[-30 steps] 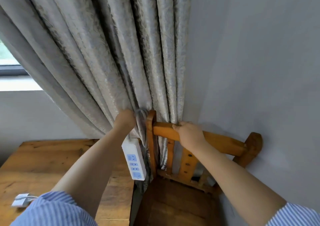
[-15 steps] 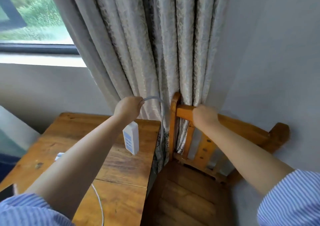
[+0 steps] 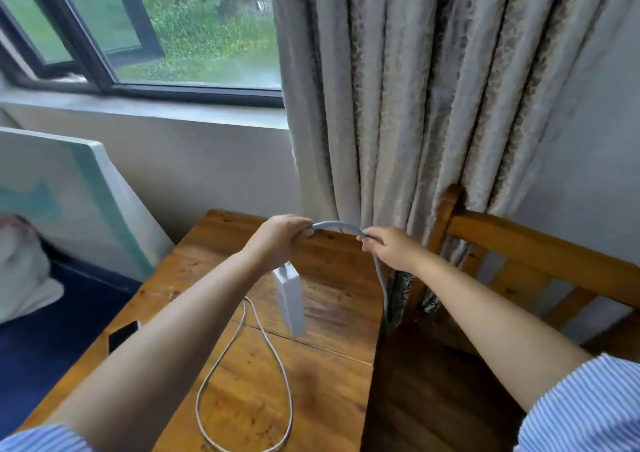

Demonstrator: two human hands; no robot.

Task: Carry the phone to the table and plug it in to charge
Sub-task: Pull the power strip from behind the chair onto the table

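Note:
A white power strip (image 3: 290,300) hangs by its thick grey cord (image 3: 337,226) just above the wooden table (image 3: 332,278). My left hand (image 3: 280,241) grips the cord right above the strip. My right hand (image 3: 389,248) pinches the same cord a little to the right, where it bends down past the table's edge. A black phone (image 3: 123,336) lies flat at the table's left edge, partly behind my left forearm. A thin white charging cable (image 3: 273,351) loops over the tabletop under the strip.
A wooden chair (image 3: 526,247) stands against the wall right of the table. A grey curtain (image 3: 415,105) hangs behind both. A window (image 3: 166,29) is at the upper left. A bed with a white headboard (image 3: 86,188) and blue sheet lies to the left.
My right hand left the chair's back rail and took hold of the cord. My left hand carried the power strip leftward over the table. The view swung left, so the window and phone show.

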